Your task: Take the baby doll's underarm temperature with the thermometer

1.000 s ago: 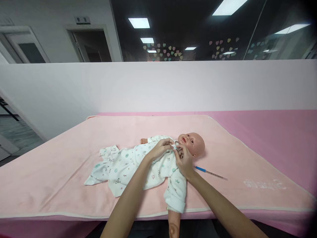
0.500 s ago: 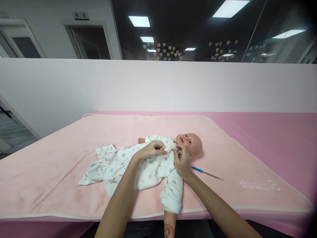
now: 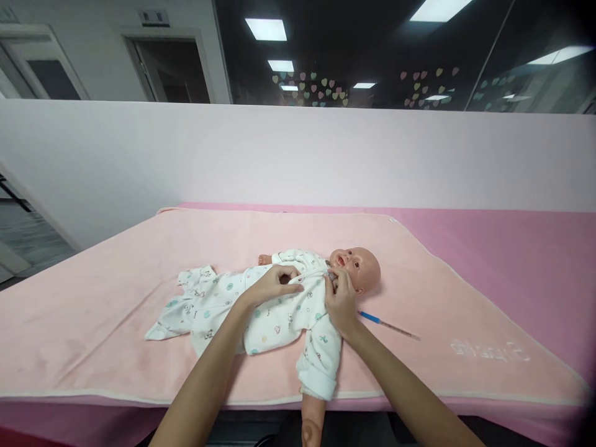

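A baby doll [image 3: 361, 268] lies on its back, its head toward the right. It wears a white printed baby romper [image 3: 272, 329], whose flat legs stretch out to the left. At the collar, my right hand [image 3: 339, 301] pinches the romper's edge between thumb and fingers, just below the doll's chin. My left hand [image 3: 274, 284] rests over the romper's chest, thumb and forefinger apart with a gap between them. One doll arm [image 3: 313, 413] sticks out of its sleeve over the table's front edge. The doll's other hand [image 3: 265, 259] shows on the far side.
A thin stick with a blue end [image 3: 388, 324] lies right of my right hand. Under the doll spreads a peach blanket [image 3: 116, 273] with pale lettering, over a pink cover [image 3: 521, 261]. A white partition [image 3: 298, 158] stands behind the table.
My left hand has shifted slightly left along the romper's chest, and its thumb and forefinger have parted. My right hand stays at the collar. The camera view has shifted a little.
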{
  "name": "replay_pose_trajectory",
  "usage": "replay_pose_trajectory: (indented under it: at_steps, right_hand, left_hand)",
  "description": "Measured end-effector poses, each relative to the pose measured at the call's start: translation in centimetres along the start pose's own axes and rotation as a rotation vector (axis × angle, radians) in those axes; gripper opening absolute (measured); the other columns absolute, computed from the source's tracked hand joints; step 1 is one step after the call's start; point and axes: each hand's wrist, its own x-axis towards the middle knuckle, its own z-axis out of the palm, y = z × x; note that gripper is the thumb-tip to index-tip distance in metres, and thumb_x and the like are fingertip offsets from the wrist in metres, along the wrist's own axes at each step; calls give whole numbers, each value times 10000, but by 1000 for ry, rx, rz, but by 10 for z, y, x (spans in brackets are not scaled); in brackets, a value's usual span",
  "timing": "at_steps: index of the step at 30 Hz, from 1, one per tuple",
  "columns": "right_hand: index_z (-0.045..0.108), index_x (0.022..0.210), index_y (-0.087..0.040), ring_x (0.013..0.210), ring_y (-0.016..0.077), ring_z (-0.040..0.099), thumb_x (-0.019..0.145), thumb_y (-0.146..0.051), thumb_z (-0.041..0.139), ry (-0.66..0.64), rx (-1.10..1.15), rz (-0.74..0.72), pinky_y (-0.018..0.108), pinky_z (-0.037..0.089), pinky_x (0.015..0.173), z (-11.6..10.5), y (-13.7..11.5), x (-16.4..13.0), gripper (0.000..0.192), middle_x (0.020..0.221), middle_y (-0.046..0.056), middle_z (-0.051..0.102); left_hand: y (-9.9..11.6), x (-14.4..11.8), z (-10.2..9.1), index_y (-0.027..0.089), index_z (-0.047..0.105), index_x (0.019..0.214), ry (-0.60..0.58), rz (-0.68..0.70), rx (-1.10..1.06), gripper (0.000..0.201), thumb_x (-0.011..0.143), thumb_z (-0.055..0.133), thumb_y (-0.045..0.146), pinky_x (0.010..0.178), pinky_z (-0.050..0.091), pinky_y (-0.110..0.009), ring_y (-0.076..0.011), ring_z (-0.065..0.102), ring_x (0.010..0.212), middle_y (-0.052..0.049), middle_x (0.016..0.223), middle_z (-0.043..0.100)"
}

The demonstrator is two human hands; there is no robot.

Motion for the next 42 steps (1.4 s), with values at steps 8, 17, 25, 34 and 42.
replay_pose_trajectory:
  at_steps: [8, 17, 25, 34, 42]
  right_hand:
    - [563, 1086, -199, 828, 140, 617, 829, -77, 369, -232, -168, -325, 220, 480, 615, 8, -25, 3, 345, 1102, 67, 601]
    - [593, 888, -183, 740, 144, 585, 825, -132, 384, -192, 69, -57, 255, 465, 684, 8, -24, 2, 224, 815, 43, 618]
    - [598, 834, -195, 739, 151, 568, 792, -187, 466, -230, 56, -79, 257, 464, 670, 6, -26, 3, 139, 821, 48, 569]
    - [580, 833, -196, 770, 141, 578, 847, -212, 442, -269, 77, -96, 238, 448, 671, 7, -26, 3, 140, 855, 45, 604]
    - [582, 814, -194, 725, 133, 577, 862, -229, 443, -287, 127, -64, 237, 439, 656, 8, -24, 2, 151, 793, 30, 612]
  left_hand:
    - [-2, 1, 7, 149, 541, 775, 34, 98, 157, 188, 661, 616, 278, 591, 340, -221, -97, 393, 637, 21, 690, 461]
    - [-5, 1, 5, 150, 625, 831, 32, 65, 159, 178, 709, 607, 277, 585, 344, -220, -95, 426, 631, -1, 735, 565]
    - [-9, 3, 5, 135, 586, 733, 89, 31, 0, 195, 651, 677, 287, 570, 333, -213, -87, 422, 613, 11, 674, 515]
    - [-11, 4, 3, 132, 574, 792, 64, -19, -168, 244, 603, 700, 220, 613, 392, -226, -97, 492, 616, 18, 622, 519]
    - [-8, 5, 2, 137, 539, 702, 49, -79, -303, 203, 521, 610, 81, 554, 349, -203, -84, 427, 575, 43, 591, 450]
